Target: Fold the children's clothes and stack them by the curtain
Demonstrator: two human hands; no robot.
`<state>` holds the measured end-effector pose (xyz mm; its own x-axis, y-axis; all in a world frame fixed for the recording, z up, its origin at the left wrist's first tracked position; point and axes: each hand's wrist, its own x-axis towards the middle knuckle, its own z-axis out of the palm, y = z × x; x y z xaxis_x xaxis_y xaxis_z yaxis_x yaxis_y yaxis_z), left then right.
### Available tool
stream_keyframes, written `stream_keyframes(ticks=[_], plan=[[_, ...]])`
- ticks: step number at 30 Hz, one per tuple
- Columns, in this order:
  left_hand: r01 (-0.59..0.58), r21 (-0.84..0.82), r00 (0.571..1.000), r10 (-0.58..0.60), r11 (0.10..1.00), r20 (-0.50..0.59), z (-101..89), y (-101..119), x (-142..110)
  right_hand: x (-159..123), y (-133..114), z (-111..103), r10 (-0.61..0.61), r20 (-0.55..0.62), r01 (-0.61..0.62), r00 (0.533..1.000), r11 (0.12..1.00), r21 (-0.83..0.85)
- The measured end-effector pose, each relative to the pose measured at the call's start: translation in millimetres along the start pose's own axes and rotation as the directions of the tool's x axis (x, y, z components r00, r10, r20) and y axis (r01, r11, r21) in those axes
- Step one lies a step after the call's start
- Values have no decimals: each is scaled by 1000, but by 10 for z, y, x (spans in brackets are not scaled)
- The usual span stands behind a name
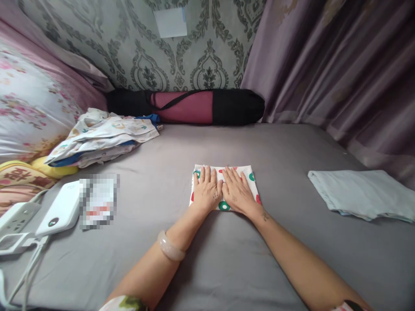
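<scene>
A white cloth [223,206] printed with green and red rings lies folded into a rectangle on the grey bed sheet [233,268]. My left hand [206,189] rests flat on its left half, fingers stretched toward the far edge. On the right half, my right hand [238,190] also lies flat, its thumb side touching or almost touching the left hand. Both palms cover much of the cloth's middle, so that part is hidden. A pale bangle [170,247] circles my left forearm.
A folded light-blue cloth [363,192] lies at the right. Patterned clothes [106,134] are piled at the far left, near a black and maroon long bag [188,106]. A white power bank [61,207], a power strip [19,218] and cables sit at the near left.
</scene>
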<state>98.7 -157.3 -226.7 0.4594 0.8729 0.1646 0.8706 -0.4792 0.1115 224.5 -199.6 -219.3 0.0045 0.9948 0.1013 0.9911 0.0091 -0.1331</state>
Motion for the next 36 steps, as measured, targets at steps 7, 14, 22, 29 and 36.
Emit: stream_keyframes(ticks=[7, 14, 22, 29, 36], plan=[[49, -48, 999, -49, 998, -4, 10, -49, 30, 31, 47, 67, 148, -80, -149, 986, 989, -7], [177, -44, 984, -176, 983, 30, -38, -126, 18, 4, 160, 77, 272, -89, -274, 958, 962, -12], [166, -73, 982, -159, 983, 101, -83, -281, 26, -37, 319, 44, 323, -56, -324, 945, 946, -8], [119, -90, 986, -107, 989, 128, -123, -445, 31, -36, 423, 3, 371, -22, -371, 928, 928, -17], [112, -47, 993, -110, 993, 50, -206, -292, -8, -54, 343, -80, 332, -187, -342, 925, 939, -26]])
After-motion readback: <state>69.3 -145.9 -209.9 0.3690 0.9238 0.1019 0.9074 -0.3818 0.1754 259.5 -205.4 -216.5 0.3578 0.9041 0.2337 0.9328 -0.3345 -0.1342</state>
